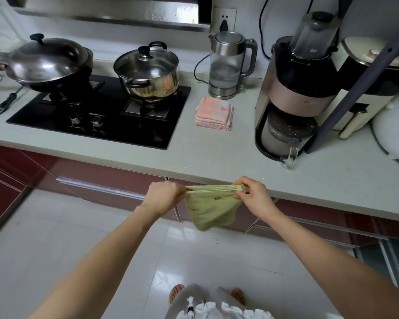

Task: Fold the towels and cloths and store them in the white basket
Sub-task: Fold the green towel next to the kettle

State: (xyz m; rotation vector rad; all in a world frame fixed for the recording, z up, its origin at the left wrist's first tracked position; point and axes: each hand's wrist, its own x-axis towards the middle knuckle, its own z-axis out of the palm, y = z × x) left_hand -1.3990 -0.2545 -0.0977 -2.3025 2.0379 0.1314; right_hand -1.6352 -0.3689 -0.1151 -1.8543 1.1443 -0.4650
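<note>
Pale grey counter runs across the kitchen in front of me, above dark red cabinet fronts and a glossy white tiled floor. From the head camera I see both my hands held out in the air, just short of the counter edge. My left hand is curled tight, pinching one end of the green cloth; my right hand pinches the other end between thumb and bent fingers. Between them the cloth's top edge is pulled straight, showing several stacked layers, while the rest hangs down in a loose pouch over the floor. Farther back on the counter, a folded pink cloth stack lies between the black hob and the blender machine, just in front of the glass kettle. On the hob sit a lidded wok and a steel pot
</note>
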